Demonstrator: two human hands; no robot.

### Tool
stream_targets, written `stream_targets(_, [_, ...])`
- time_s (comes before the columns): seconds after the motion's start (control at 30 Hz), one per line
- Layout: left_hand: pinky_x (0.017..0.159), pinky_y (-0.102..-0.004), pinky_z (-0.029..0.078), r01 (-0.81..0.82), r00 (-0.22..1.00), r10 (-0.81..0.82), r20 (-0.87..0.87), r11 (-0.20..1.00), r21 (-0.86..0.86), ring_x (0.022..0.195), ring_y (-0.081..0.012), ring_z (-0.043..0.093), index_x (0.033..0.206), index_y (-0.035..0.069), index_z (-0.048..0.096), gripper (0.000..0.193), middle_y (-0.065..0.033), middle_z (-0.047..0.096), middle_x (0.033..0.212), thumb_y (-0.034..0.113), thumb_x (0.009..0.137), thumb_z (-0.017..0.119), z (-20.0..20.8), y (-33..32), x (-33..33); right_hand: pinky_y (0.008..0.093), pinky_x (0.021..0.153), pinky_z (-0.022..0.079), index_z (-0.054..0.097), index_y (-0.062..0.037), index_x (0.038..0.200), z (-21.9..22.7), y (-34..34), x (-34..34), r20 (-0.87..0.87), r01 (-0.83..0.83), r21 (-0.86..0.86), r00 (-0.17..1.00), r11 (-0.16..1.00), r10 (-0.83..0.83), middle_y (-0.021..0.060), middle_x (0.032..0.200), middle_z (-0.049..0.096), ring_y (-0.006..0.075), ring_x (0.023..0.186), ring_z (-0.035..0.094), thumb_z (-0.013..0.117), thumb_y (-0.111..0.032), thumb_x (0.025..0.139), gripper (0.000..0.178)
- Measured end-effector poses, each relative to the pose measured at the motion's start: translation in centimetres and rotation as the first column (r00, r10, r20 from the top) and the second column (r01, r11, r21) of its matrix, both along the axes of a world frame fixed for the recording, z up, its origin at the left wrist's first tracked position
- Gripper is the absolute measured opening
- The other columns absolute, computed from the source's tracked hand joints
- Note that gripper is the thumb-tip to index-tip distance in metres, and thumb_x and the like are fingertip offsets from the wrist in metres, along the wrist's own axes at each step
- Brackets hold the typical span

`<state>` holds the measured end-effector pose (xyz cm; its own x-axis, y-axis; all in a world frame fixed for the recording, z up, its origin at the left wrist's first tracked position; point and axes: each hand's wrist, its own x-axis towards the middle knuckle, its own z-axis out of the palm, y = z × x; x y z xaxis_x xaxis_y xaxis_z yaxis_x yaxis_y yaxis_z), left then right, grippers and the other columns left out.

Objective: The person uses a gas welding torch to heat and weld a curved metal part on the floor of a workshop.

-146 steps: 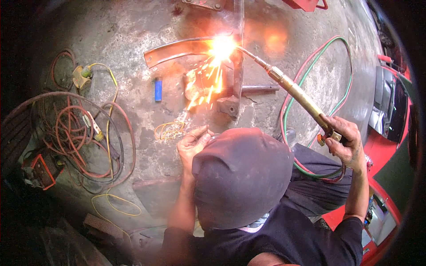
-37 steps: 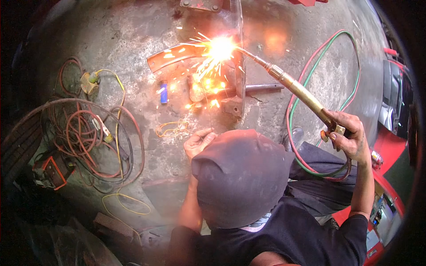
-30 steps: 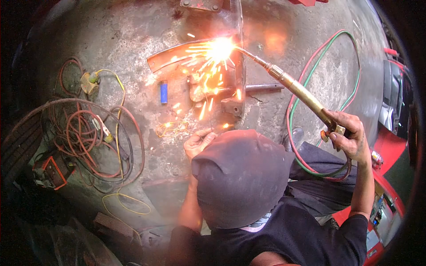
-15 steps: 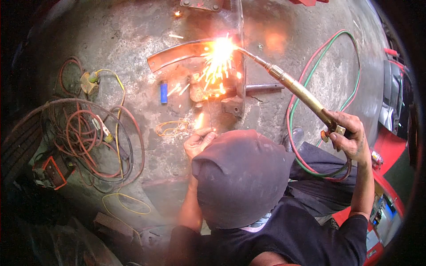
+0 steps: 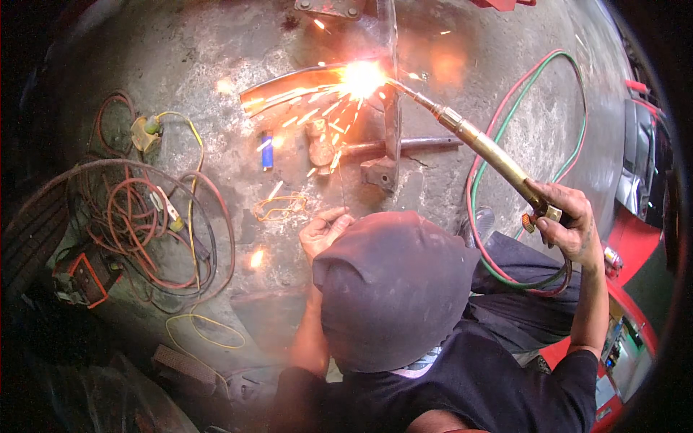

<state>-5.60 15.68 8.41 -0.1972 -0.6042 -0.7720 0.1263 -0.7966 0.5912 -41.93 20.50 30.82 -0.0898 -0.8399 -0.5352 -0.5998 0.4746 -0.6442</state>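
Hoses [image 5: 473,189]: red and green, looped right of the steel bar [image 5: 392,126]; a spark landing there could scorch the rubber, and a snag could tug my aim off.
Torch [image 5: 498,154]: right of the bar, wrapped in my right hand [image 5: 567,216], its tip at the glare beside the bar; if my wrist drifts, the heat could burn through the wrong spot.
Curved strip [image 5: 278,92]: left of the bar, its inner end lost in the glare, so I cannot tell if they touch; a knock or uneven heat could shift it.
Left hand [image 5: 325,229]: bare, well apart from my right, left of the bar's near end, pinching the thin wire [image 5: 342,184]; sparks could sting it and make me flinch.
Blue tube [image 5: 267,151]: perhaps a lighter, left of the bar within spark range; hot bits settling on it could melt or burst it.
Sparks since the oldest frame: more fan left from the bar along the strip, fewer drop over the rusty lump [image 5: 322,151].
Grips since then: the same.
Glowing speck [image 5: 257,258]: new, well left of the bar's near end.
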Motion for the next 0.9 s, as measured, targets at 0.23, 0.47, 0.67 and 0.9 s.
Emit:
stream_targets(0.23, [0.069, -0.0257, 0.056, -0.006, 1.000, 0.005, 0.019, 1.000, 0.024, 0.076, -0.0146, 0.070, 0.109, -0.007, 0.071, 0.020, -0.0123, 0.074, 0.088, 0.000, 0.090, 0.074, 0.41, -0.18, -0.18, 0.0289, 0.056, 0.046, 0.065, -0.0024, 0.133, -0.04, -0.01, 0.00, 0.017, 0.001, -0.004, 1.000, 1.000, -0.001, 0.0087, 0.080, 0.065, 0.0121, 0.055, 0.059, 0.071, -0.013, 0.081, 0.054])
stream_targets(0.47, [0.068, -0.0259, 0.056, 0.082, 0.994, -0.074, 0.085, 0.992, -0.093, 0.076, -0.0143, 0.070, 0.109, -0.006, 0.071, 0.020, -0.0115, 0.074, 0.087, 0.000, 0.090, 0.075, 0.32, -0.12, -0.09, 0.0292, 0.056, 0.047, 0.065, -0.0019, 0.133, 0.01, 0.05, 0.07, 0.026, 0.023, 0.011, 0.999, 1.000, -0.023, 0.0093, 0.080, 0.065, 0.0125, 0.055, 0.058, 0.072, -0.014, 0.081, 0.054])
stream_targets(0.67, [0.068, -0.0256, 0.056, 0.048, 0.998, -0.045, 0.044, 0.997, -0.065, 0.075, -0.0138, 0.069, 0.108, -0.006, 0.071, 0.020, -0.0113, 0.074, 0.086, 0.000, 0.089, 0.075, 0.12, -0.04, -0.06, 0.0298, 0.059, 0.047, 0.065, -0.0016, 0.132, 0.08, 0.01, 0.13, 0.018, 0.029, 0.012, 0.999, 1.000, -0.029, 0.0098, 0.081, 0.066, 0.0135, 0.057, 0.059, 0.072, -0.016, 0.080, 0.055])
stream_targets(0.9, [0.070, -0.0264, 0.056, -0.005, 1.000, 0.006, -0.010, 0.998, 0.057, 0.077, -0.0151, 0.069, 0.111, -0.008, 0.069, 0.023, -0.0131, 0.073, 0.089, -0.002, 0.089, 0.074, 0.10, -0.33, -0.16, 0.0331, 0.067, 0.048, 0.066, -0.0028, 0.132, 0.24, -0.18, 0.21, -0.014, 0.011, 0.042, 1.000, 0.999, -0.011, 0.0107, 0.079, 0.065, 0.0176, 0.070, 0.063, 0.072, -0.017, 0.080, 0.055])
